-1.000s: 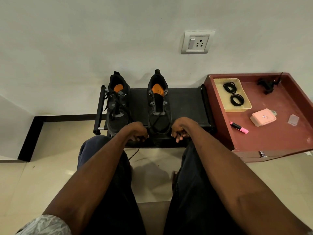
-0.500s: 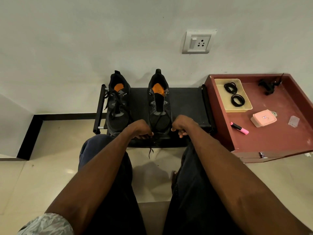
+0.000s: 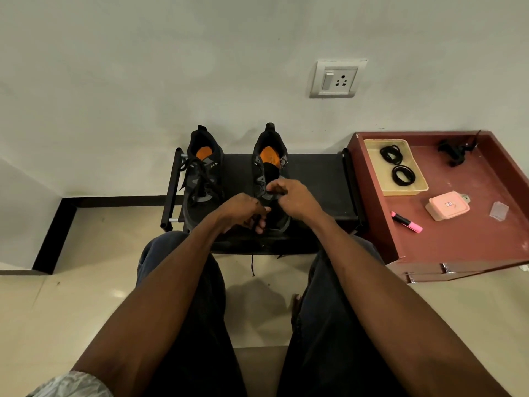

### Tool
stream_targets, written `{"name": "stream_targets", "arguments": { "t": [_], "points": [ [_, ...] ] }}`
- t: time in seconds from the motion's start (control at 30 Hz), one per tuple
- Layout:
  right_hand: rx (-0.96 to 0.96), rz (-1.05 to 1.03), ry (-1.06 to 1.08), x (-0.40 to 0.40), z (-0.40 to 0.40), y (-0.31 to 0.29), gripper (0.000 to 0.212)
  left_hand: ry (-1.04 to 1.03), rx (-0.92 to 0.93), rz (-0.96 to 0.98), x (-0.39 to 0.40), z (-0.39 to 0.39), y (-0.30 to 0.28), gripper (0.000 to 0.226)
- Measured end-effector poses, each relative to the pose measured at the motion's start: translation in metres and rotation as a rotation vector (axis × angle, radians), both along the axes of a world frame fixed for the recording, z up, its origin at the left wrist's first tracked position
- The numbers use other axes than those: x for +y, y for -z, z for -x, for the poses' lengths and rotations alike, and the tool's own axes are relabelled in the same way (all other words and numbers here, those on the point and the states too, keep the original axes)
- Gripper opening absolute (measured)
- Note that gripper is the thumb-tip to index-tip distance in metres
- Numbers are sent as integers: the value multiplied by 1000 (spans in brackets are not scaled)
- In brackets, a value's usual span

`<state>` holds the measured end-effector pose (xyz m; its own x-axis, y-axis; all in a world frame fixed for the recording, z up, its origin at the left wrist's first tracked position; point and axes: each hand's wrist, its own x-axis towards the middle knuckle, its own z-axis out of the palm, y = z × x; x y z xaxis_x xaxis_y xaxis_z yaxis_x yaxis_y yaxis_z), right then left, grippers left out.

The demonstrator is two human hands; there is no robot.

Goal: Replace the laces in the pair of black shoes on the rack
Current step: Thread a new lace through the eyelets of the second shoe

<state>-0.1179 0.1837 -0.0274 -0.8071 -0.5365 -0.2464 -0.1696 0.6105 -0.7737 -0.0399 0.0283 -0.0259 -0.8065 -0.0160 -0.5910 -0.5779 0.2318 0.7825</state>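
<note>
Lace (image 3: 253, 263) runs toward me off the rack (image 3: 315, 179), its loose end dangling below the front edge. My right hand (image 3: 296, 200) pinches it at the eyelets of the right-hand shoe (image 3: 269, 167); my left hand (image 3: 243, 212) grips lower, nearer the toe.

Pale wall (image 3: 143, 67) with socket plate (image 3: 337, 79) — glossy beige tile floor (image 3: 57, 325), black skirting (image 3: 114, 201)
</note>
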Motion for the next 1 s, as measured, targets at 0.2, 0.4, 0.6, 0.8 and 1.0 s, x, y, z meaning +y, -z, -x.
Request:
{"name": "stream_targets", "arguments": {
  "t": [0.2, 0.4, 0.6, 0.8, 1.0],
  "points": [
    [-151, 16, -171, -2, -9, -3, 23, 62, 0, 12, -20, -5, -10, 24],
    [42, -170, 374, 8, 13, 1, 18, -199, 91, 125, -37, -1, -12, 19],
    [396, -546, 441, 13, 12, 0, 34, -266, 181, 261, -28, 10, 6, 19],
    [-139, -62, -65, -23, 0, 8, 24, -180, 179, 163, -6, 25, 6, 23],
    [180, -302, 371, 8, 30, 3, 21, -153, 131, 148, -19, 24, -2, 18]
  ]
}}
